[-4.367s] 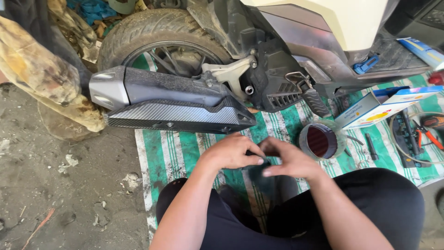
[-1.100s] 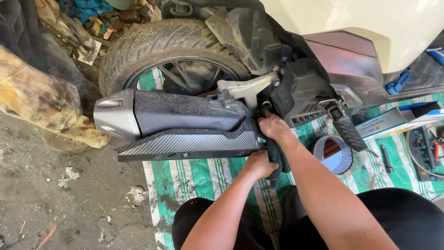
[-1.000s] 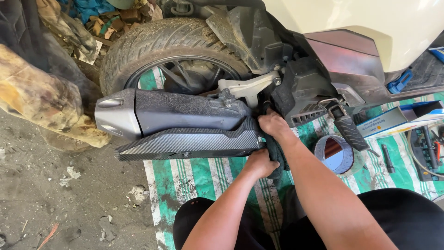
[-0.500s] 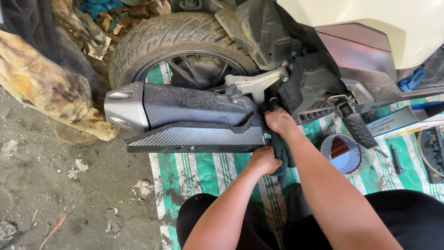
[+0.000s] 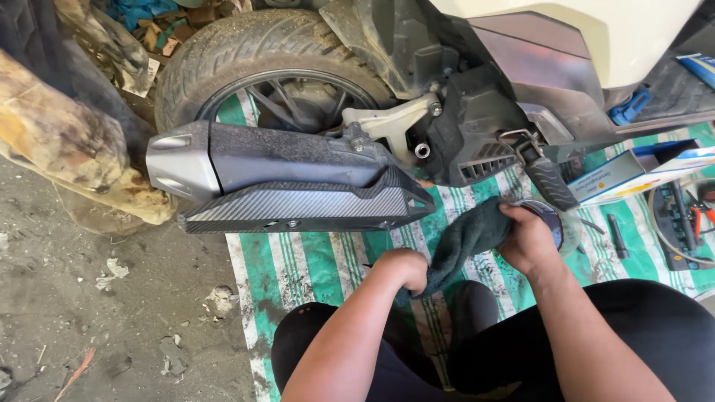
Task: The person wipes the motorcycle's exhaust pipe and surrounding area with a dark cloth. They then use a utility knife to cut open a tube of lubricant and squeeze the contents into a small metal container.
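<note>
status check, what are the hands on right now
Left hand and right hand both gripping a dark cloth, stretched between them. Held below the exhaust, clear of it. Nothing between cloth and scooter.

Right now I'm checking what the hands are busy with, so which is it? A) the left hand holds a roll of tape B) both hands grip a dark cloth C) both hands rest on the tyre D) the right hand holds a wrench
B: the left hand and right hand each clutch an end of the dark cloth, below the scooter's exhaust.
</note>
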